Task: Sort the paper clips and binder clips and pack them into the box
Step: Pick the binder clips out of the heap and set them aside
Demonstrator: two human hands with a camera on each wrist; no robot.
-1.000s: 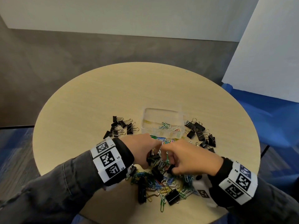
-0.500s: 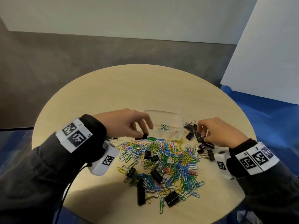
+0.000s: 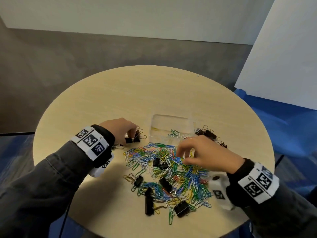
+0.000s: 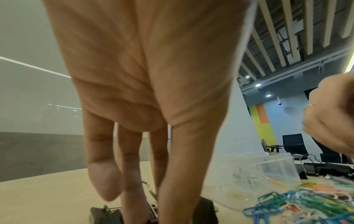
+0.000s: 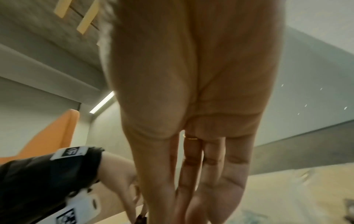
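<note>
In the head view, our left hand (image 3: 120, 128) pinches a small black binder clip (image 3: 129, 140) near the left edge of the round pale wooden table (image 3: 106, 100). Our right hand (image 3: 204, 154) hovers, fingers loosely curled, over the heap of coloured wire paper clips (image 3: 171, 167). The clear plastic box (image 3: 171, 127) stands just behind the heap.

In the left wrist view, the fingers (image 4: 134, 174) point down onto the clip.

In the right wrist view, the fingers (image 5: 193, 166) are together; we cannot tell if they hold something. Tangled clips may lift together and mix the sorts.

Dark grey sleeves (image 3: 42, 182), black cuffs, white wristbands (image 3: 91, 143) printed with black square codes, white camera housings (image 3: 220, 191) underneath, thin gold ring (image 5: 191, 137) on right.
</note>
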